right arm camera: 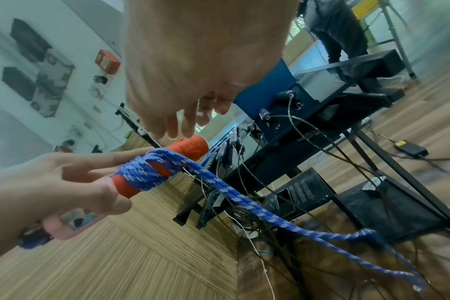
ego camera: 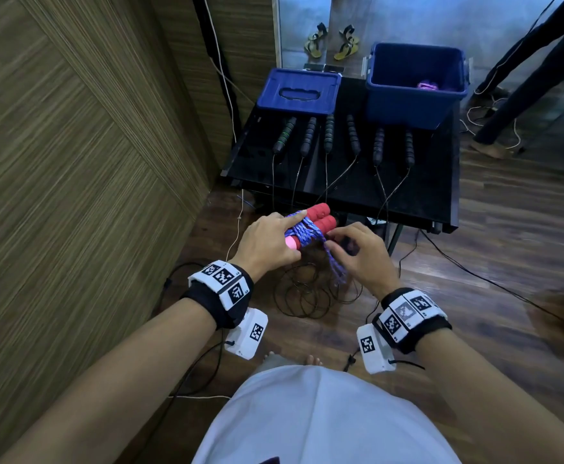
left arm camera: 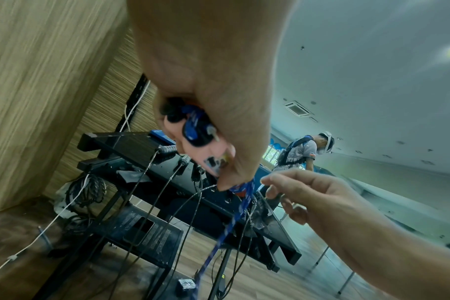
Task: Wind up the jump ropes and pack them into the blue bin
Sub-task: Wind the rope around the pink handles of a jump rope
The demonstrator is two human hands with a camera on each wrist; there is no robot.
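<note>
My left hand (ego camera: 282,234) grips a jump rope's two red handles (ego camera: 319,217) side by side, with blue braided rope (ego camera: 304,233) wound around their middle. The index finger lies along the top of the wraps. In the right wrist view the rope's free loop (right arm camera: 321,233) hangs down from the bundle (right arm camera: 147,172). My right hand (ego camera: 340,243) hovers just right of the wraps with loosely curled fingers and does not visibly hold the rope. The blue bin (ego camera: 404,108) stands open at the table's back right, with a purple rope (ego camera: 427,84) inside.
The bin's blue lid (ego camera: 299,92) lies at the back left of the black table (ego camera: 437,195). Several black rope handles (ego camera: 328,133) lie in a row on it, their thin cords dropping into coils (ego camera: 304,296) on the wooden floor. A wood-panel wall is at left, and another person's legs (ego camera: 514,72) at right.
</note>
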